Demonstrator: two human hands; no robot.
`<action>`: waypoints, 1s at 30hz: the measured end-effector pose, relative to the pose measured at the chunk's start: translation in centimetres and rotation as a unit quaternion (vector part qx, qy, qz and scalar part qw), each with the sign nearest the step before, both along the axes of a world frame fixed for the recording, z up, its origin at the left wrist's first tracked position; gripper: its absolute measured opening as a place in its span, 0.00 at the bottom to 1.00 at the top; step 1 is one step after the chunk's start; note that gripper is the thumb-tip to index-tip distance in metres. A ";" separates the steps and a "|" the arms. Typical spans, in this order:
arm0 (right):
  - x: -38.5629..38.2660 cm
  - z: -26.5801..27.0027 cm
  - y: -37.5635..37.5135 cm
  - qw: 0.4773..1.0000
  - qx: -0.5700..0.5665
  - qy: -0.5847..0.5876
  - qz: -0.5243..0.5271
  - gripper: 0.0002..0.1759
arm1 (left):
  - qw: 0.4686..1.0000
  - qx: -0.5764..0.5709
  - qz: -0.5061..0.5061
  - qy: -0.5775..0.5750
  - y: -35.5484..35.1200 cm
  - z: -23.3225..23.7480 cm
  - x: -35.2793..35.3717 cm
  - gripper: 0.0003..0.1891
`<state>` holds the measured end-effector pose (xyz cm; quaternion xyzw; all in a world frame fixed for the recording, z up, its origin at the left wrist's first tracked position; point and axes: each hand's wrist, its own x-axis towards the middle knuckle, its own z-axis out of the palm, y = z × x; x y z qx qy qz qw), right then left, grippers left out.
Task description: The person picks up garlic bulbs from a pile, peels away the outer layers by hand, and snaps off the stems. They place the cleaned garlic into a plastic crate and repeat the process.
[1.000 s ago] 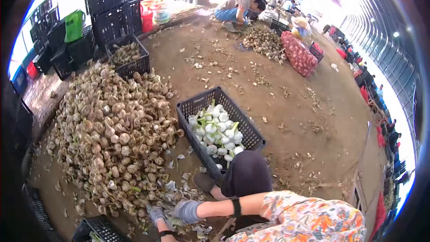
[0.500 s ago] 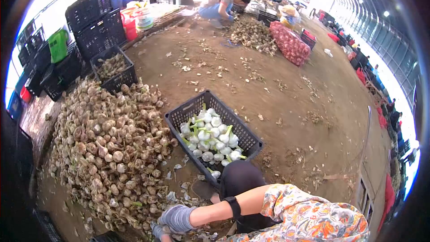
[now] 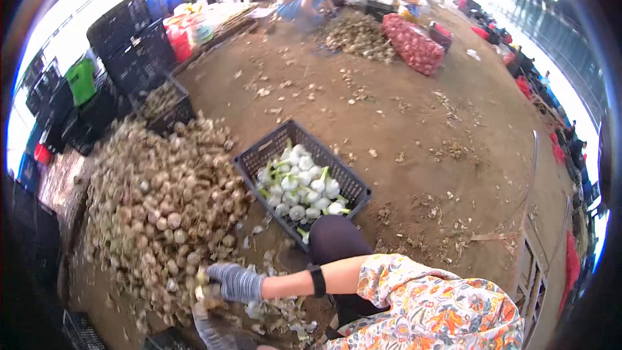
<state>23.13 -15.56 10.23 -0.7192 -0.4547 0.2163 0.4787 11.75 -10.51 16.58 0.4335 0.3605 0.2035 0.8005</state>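
Holding a pale garlic bulb [image 3: 206, 293] by the pile's [image 3: 165, 220] lower edge, the right hand [image 3: 237, 282] is seen clamped, raised since earlier; the left hand's [image 3: 212, 332] fingers are too blurred to tell. Ground [image 3: 421, 155] is left beyond the crate's [image 3: 334, 167] far rim.

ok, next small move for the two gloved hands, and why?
Probably strip any loose skin off the pale, motion-blurred bulb between the grey-striped right hand and grey-gloved left hand: the black plastic crate holds clean white garlic, the heaped brown bulbs look unpeeled, and papery scraps lie nearby.
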 end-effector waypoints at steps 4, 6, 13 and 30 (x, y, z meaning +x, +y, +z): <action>-0.2 -3.2 0.3 0.959 0.119 -0.251 0.054 0.14 | 0.976 0.211 -0.046 0.038 1.9 -2.6 -2.6 0.36; 0.3 -1.1 0.6 0.995 0.054 -0.015 0.079 0.13 | 0.984 0.171 -0.051 0.027 2.3 -1.7 -2.8 0.34; 0.1 2.1 0.1 0.946 0.036 0.318 0.058 0.16 | 0.982 0.143 -0.041 -0.117 3.0 -4.2 -3.9 0.37; 0.4 2.1 -0.1 0.987 -0.007 0.104 0.121 0.13 | 0.981 -0.155 0.008 -0.117 5.0 -5.1 -4.4 0.31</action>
